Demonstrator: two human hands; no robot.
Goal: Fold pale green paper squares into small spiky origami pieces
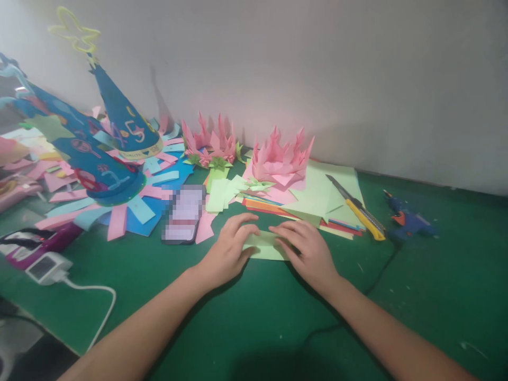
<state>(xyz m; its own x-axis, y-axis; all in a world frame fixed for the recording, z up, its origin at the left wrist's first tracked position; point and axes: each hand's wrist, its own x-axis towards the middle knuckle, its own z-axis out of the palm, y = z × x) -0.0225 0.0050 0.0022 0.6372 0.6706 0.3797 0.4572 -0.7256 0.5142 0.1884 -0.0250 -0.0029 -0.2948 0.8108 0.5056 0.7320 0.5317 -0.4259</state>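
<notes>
A strip of pale green paper (pixel 266 246), seemingly folded, lies on the green table between my hands. My left hand (pixel 233 244) grips its left end, thumb at the near side and fingers curled over the far side. At the right end, my right hand (pixel 308 247) holds the paper in the same way, with fingertips partly covering it. Just beyond my hands is a stack of coloured paper sheets (pixel 273 209), with a larger light green sheet (pixel 337 182) on the right.
Pink paper crowns (pixel 281 156) stand by the wall. Blue cone hats (pixel 123 119) with paper strips are at left. A phone (pixel 184 214), a yellow utility knife (pixel 365 217), a blue glue gun (pixel 413 219) and a white-cabled device (pixel 47 267) lie around.
</notes>
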